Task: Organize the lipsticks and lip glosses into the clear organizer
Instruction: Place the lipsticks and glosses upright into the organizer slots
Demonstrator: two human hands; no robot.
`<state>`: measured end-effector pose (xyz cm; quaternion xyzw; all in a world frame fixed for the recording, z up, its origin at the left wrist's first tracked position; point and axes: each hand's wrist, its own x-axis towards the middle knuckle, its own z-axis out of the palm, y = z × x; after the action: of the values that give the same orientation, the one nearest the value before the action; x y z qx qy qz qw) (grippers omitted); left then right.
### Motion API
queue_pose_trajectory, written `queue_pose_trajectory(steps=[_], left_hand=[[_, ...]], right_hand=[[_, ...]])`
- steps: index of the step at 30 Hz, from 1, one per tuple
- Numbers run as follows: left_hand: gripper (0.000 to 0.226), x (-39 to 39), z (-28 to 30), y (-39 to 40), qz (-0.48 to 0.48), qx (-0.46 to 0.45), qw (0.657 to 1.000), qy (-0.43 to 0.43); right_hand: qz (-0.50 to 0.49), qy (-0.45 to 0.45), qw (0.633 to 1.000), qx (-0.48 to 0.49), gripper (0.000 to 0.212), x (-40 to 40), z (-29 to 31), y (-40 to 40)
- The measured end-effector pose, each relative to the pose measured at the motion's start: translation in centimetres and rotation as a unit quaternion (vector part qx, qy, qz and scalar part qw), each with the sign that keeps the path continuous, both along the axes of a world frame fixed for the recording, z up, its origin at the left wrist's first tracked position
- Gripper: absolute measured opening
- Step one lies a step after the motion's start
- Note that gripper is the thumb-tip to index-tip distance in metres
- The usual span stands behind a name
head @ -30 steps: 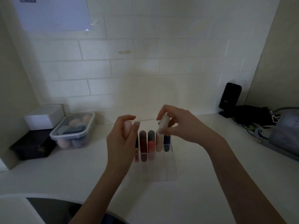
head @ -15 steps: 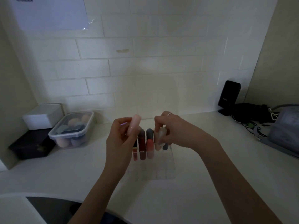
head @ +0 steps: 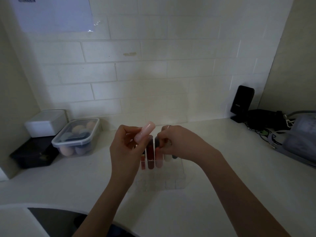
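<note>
Tilting pink tube between left fingers

Left hand: raised, fingers curled closed, forearm angled up from below.
Right hand: palm down, fingertips pinched together.

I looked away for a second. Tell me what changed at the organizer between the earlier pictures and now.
The right hand moved down, pushing its pale tube from above the back row into a slot of the clear organizer; its fingers remain on it. The left hand tilted its pink tube, so more of it shows above the fingers. The tubes already slotted, the sponge container and the black speaker stayed put.
</note>
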<state>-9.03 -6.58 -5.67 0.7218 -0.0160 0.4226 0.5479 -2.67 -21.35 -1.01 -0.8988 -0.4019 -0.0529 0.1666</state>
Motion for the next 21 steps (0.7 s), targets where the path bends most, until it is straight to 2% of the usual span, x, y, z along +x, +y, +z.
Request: queue_pose_trajectory(steps=[2,5,7,8,11,13,16,19,21], left_hand=[[0.029,-0.1,0.0,0.0,0.000,0.006,1.000,0.001],[0.029,-0.3,0.2,-0.1,0.000,0.019,1.000,0.005],[0.026,-0.4,0.3,-0.2,-0.003,0.027,1.000,0.004],[0.025,-0.4,0.4,-0.2,-0.002,0.028,1.000,0.003],[0.023,-0.4,0.4,-0.4,0.017,0.021,1.000,0.005],[0.023,-0.4,0.3,-0.6,0.022,0.011,1.000,0.003],[0.021,-0.6,0.3,-1.2,0.009,-0.020,1.000,0.000],[0.021,-1.0,0.4,-1.8,-0.043,-0.048,0.998,0.010],[0.026,-1.2,0.2,-2.0,-0.082,-0.033,0.996,0.028]], right_hand=[[-0.005,-0.021,1.000,-0.003,0.019,0.2,0.0,-0.1],[-0.002,0.002,1.000,0.016,0.026,0.6,-0.3,-0.6],[0.006,0.026,0.995,0.095,0.012,0.8,-0.4,-0.9],[0.015,0.040,0.987,0.157,0.003,0.9,-0.2,-1.0],[0.067,0.138,0.937,0.314,0.015,0.8,0.7,-1.4],[0.093,0.171,0.920,0.341,0.018,0.5,1.0,-1.4],[0.077,0.189,0.906,0.370,0.021,0.4,0.8,-0.9],[0.060,0.238,0.871,0.426,0.021,0.8,0.8,-1.1],[0.057,0.258,0.856,0.444,0.022,1.1,1.0,-1.7]])
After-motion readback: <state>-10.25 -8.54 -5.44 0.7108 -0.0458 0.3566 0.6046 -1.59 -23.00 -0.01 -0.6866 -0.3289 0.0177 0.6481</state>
